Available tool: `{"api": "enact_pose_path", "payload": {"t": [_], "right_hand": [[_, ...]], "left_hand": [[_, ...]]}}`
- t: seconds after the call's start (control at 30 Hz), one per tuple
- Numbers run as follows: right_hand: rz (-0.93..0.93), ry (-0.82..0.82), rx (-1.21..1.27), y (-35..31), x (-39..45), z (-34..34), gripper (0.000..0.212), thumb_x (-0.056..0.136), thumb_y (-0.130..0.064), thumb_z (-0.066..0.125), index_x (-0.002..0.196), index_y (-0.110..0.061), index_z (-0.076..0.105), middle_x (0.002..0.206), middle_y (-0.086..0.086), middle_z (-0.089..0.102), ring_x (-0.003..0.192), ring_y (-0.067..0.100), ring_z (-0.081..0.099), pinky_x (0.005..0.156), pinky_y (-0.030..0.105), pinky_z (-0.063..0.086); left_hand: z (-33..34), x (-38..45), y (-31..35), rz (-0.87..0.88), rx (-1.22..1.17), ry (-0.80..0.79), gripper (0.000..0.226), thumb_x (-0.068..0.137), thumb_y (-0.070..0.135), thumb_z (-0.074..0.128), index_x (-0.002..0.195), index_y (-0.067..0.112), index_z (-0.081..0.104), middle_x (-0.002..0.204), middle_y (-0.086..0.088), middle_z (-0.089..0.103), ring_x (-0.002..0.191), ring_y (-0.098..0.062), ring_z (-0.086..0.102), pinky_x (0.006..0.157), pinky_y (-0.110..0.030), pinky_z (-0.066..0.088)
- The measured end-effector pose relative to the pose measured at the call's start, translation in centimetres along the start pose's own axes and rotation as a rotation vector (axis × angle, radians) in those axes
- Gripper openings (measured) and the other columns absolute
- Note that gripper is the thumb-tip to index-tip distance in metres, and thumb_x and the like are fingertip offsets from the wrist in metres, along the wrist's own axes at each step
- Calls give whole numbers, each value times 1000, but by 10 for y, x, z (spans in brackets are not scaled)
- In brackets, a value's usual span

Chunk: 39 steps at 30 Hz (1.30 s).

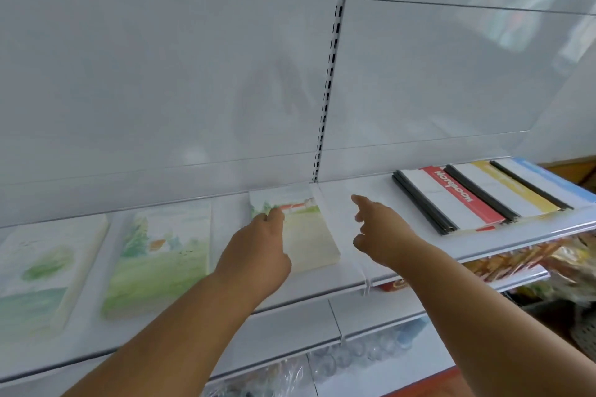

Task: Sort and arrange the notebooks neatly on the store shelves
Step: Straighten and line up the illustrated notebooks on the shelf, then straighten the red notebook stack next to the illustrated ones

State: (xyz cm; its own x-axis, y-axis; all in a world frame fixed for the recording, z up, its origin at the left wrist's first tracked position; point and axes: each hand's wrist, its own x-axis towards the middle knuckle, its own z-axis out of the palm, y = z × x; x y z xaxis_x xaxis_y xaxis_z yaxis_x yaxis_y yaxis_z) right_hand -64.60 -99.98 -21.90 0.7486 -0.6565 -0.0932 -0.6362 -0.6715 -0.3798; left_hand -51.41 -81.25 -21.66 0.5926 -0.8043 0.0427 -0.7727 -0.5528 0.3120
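Three watercolour-cover notebooks lie flat on the white shelf (225, 213): one at the far left (42, 271), one in the middle (161, 255) and one on the right (306, 229) beside the shelf divider. My left hand (258, 251) rests on the left part of that right notebook, fingers loosely bent on its cover. My right hand (377, 229) hovers above the bare shelf past the divider, index finger pointing forward, holding nothing. Further right lies a row of overlapping notebooks (483, 193) with black spines and red, yellow and blue covers.
A white back panel rises behind the shelf, split by a slotted upright (332, 74). A low white divider (342, 235) crosses the shelf between my hands. Lower shelves hold packaged goods (516, 261) at the right and clear plastic items (338, 361) below.
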Motion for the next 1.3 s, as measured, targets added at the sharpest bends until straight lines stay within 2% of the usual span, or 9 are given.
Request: {"api": "enact_pose_path", "payload": {"t": [0.33,0.53,0.67,0.77,0.87,0.97,1.1,1.23,1.3], "right_hand": [[26,246,60,180,46,-79,43,94,-18,60,137,-18,56,113,-5,59,88,11,55,82,22,41],[15,254,88,267,81,-119,29,91,-17,61,119,-9,63,105,5,67,93,25,59,77,33,46],[17,-16,78,292,95,-118,49,95,-28,62,142,-21,50,126,1,66,111,22,63,88,28,47],[0,-50,4,299,99,-114,54,93,-33,64,144,-22,48,129,0,64,113,22,62,93,30,48],[-23,-42,-6,307,103,-115,55,92,-37,65,142,-22,49,127,1,64,113,22,61,93,33,51],[-4,7,174,313,104,-118,58,90,-40,69,142,-24,48,121,-2,62,108,18,61,86,29,47],[1,250,509,302,103,-118,66,84,-50,72,140,-30,43,126,-10,52,117,13,54,98,38,50],[-67,-63,1222,258,95,-113,29,95,-24,69,121,-26,58,111,-2,73,106,22,71,86,39,58],[-120,-73,1323,243,90,-111,26,94,-28,68,119,-20,62,110,5,75,104,27,72,87,46,59]], "left_hand": [[78,91,162,97,-153,-72,45,94,30,54,137,26,42,128,3,52,108,-16,56,92,-30,47],[129,163,256,-209,-526,-242,49,93,34,59,136,17,44,133,-1,52,115,-19,56,97,-32,46],[143,201,285,-570,-883,-63,16,87,29,67,85,19,55,93,0,61,86,-21,59,81,-32,50],[145,221,295,-742,-1131,-11,34,78,34,78,96,8,64,92,-8,69,84,-26,65,77,-37,55],[147,234,312,-670,-1142,-30,35,74,33,82,96,9,69,91,-8,73,84,-28,70,83,-42,57],[145,227,321,-589,-1207,21,26,81,26,77,102,16,67,99,-7,74,90,-28,71,88,-48,56],[129,197,297,-401,-1341,113,25,91,16,68,113,27,63,106,4,74,99,-19,70,90,-41,53],[104,169,270,-212,-1226,192,30,92,16,64,110,39,60,105,17,72,99,-3,67,85,-27,49],[101,160,259,-201,-1201,198,29,91,21,64,113,38,57,106,18,72,100,-3,67,84,-26,49]]}}
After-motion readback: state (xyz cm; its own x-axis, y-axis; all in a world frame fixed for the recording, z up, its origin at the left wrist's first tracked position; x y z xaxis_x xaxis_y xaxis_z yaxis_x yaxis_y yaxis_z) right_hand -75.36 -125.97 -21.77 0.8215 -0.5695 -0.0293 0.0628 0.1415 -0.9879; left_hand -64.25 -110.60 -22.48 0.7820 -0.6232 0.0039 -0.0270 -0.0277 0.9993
